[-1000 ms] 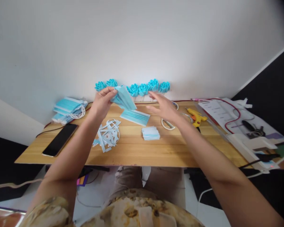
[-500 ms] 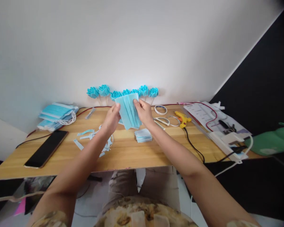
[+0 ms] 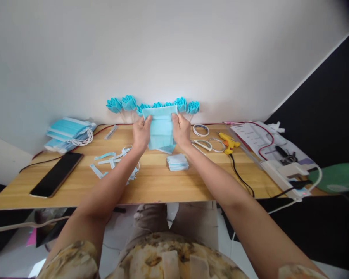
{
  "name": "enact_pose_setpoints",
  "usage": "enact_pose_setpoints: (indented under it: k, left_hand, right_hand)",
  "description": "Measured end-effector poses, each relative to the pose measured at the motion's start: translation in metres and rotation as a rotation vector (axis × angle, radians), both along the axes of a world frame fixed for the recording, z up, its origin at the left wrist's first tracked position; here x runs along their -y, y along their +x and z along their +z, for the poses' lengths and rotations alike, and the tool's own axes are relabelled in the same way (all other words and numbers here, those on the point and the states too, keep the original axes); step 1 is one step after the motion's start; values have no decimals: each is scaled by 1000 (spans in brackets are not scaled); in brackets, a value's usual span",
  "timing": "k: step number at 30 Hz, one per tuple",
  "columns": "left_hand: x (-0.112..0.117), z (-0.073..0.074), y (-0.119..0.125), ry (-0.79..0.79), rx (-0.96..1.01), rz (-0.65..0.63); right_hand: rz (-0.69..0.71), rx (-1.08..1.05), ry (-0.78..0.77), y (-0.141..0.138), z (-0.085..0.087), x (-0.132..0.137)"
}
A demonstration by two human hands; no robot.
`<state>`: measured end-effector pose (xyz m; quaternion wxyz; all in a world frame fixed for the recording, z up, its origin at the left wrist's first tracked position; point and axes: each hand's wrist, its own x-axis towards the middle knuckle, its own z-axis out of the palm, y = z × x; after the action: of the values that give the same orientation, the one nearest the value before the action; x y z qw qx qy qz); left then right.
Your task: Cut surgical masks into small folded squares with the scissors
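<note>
My left hand (image 3: pixel 141 133) and my right hand (image 3: pixel 181 130) hold a light blue face mask (image 3: pixel 161 127) upright between them, one hand pinching each side, above the back middle of the wooden table (image 3: pixel 151 182). Another mask piece (image 3: pixel 168 149) lies flat just under it. A small stack of cut blue squares (image 3: pixel 177 162) sits in front of my right hand. Loose blue strips and ear loops (image 3: pixel 114 162) lie near my left forearm.
A row of blue fabric roses (image 3: pixel 154 105) stands against the wall. A mask pile (image 3: pixel 69 133) and a black phone (image 3: pixel 56 174) lie at the left. At the right are scissors (image 3: pixel 205 145), a yellow glue gun (image 3: pixel 228 142), cables and a power strip (image 3: pixel 285 176).
My right hand came in from the right and took hold of the mask, which I then turned upright and stretched flat between both hands.
</note>
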<state>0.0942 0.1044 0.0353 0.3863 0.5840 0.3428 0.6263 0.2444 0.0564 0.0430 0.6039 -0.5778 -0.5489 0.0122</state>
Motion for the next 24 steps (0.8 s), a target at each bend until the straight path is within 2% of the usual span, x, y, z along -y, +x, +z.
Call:
enact_pose_setpoints:
  k: [5,10,14,17,20,22,24]
  left_hand:
    - [12,-3,-4,-30,54,-60]
    - [14,-5,-5,-99,99,-6]
    - [11,-9,-4,-146,119,17]
    - [8,-12,-4,-148,125,-5]
    - [5,-14,-6,-119,96,-24]
    - [2,-16,-8,-110,39,-61]
    - [0,-19,-10,-119,-81,-134]
  right_hand:
    - [94,-73,-62,0,1,5]
    - [256,-154,-102,2,6,9]
    - [326,-191,-133,3,-2,12]
    - [303,-169,-181,5,-11,9]
    - [204,-189,-189,16,-16,1]
    - [155,-287,-172,31,-17,-5]
    - [173,-419,-179,49,-17,-8]
